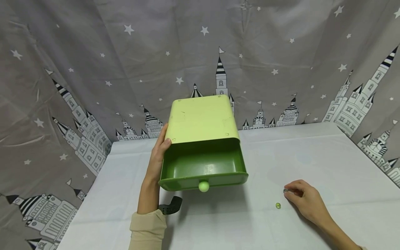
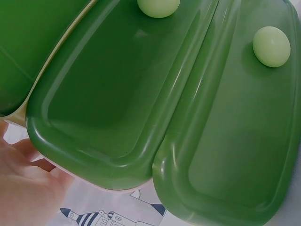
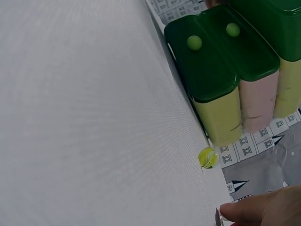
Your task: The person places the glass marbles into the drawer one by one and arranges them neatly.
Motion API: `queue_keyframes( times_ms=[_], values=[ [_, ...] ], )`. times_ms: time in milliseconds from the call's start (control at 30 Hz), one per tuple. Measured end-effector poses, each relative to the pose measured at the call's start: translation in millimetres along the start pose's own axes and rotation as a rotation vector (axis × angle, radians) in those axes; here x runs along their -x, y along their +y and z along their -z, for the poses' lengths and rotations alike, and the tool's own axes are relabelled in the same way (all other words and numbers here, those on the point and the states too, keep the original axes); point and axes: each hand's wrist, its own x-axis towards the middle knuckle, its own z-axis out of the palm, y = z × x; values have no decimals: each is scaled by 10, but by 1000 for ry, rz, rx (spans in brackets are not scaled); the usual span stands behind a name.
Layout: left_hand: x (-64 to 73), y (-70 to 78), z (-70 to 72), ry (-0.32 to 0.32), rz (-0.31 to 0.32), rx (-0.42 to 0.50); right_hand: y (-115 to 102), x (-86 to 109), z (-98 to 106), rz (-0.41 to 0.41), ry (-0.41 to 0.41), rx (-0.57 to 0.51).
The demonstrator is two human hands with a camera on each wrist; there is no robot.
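A small drawer unit (image 1: pixel 203 118) with a pale yellow top stands in the middle of the white table. Its top green drawer (image 1: pixel 203 180) is pulled out, and no object shows inside. My left hand (image 1: pixel 157 152) holds the unit's left side, thumb at the front edge of the top. In the left wrist view two lower drawer fronts (image 2: pixel 108 99) sit closed, each with a round pale knob. My right hand (image 1: pixel 307 203), at the right, pinches a small glassy marble (image 1: pixel 285 190) between thumb and fingertips, mostly hidden. A yellow-green marble (image 3: pixel 208 157) lies on the table beside it.
A grey curtain (image 1: pixel 150 62) printed with stars and castles hangs behind and around the table. White cloth (image 1: pixel 312 152) covers the tabletop. In the right wrist view the unit's lower tiers show yellow and pink casings. A black strap piece (image 1: pixel 171 206) sits by my left wrist.
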Motion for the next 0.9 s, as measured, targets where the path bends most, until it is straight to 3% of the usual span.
queue_keyframes(
  times_ms=[900],
  values=[
    [-7, -1, 6, 11, -13, -42, -2, 4, 12, -39, -8, -18]
  ],
)
